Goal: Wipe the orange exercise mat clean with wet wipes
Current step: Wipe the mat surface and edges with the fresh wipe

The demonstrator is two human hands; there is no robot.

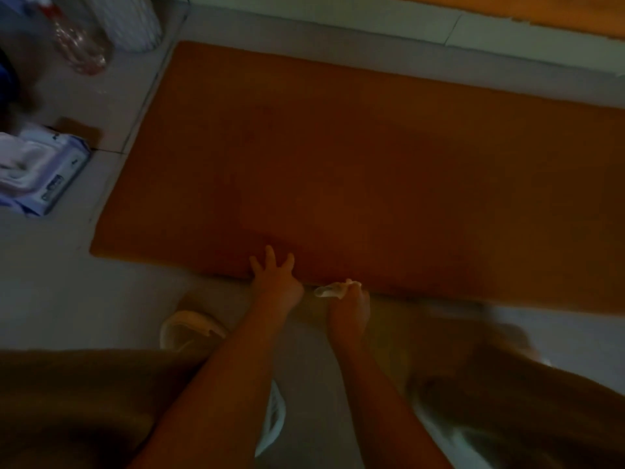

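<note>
The orange exercise mat [355, 164] lies flat on a pale tiled floor and fills the middle of the head view. My left hand [275, 280] rests on the mat's near edge with its fingers spread straight. Just to its right, my right hand [350, 308] grips a crumpled white wet wipe [333, 290] at the same near edge. A purple and white pack of wet wipes [44, 170] sits on the floor to the left of the mat, its top flap open.
A clear plastic bottle [81, 45] and a white ribbed container [130, 22] stand at the top left, near the mat's far corner. A wall base [338, 25] runs behind the mat. My knees and pale slippers [189, 328] are at the bottom.
</note>
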